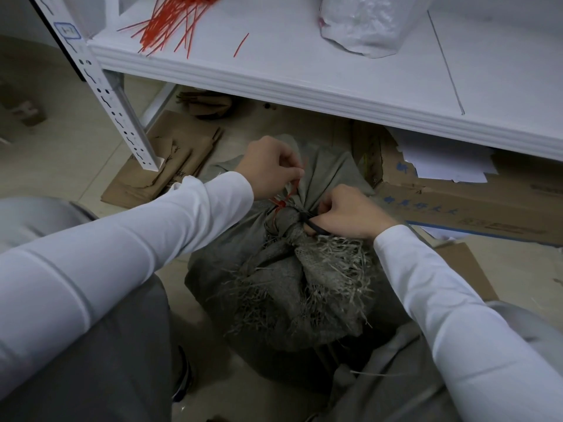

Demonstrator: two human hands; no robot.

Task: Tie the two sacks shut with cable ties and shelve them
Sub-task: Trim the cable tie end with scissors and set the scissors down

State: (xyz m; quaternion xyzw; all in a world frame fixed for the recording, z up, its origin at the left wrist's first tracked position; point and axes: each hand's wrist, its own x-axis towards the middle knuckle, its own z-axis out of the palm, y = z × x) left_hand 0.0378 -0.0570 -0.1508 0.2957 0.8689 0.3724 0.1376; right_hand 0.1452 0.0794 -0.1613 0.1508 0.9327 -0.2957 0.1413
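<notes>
White sleeves (128, 254) fill the foreground, running up to both hands at the gathered neck of a grey sack (283, 278). At the neck, the left hand (268, 169) is closed, thumb and forefinger pinched on the free end of a red cable tie (281, 204) looped around the bunched cloth. Just right of it, the right hand (350, 213) is curled tight against the same neck, its fingers wrapped around a thin black strip (whether a tie or a tool, I cannot tell). Below the hands the sack sits on the floor between the person's knees, its frayed mouth (329, 263) splayed toward the camera. Flattened cardboard (164, 166) lies on the floor beyond and left of the hands, and a cardboard box (457, 205) lies to the right. Above the hands runs a white shelf (304, 83), with a heap of red cable ties (170, 22) up left and a white plastic bag (365, 22) up right.
</notes>
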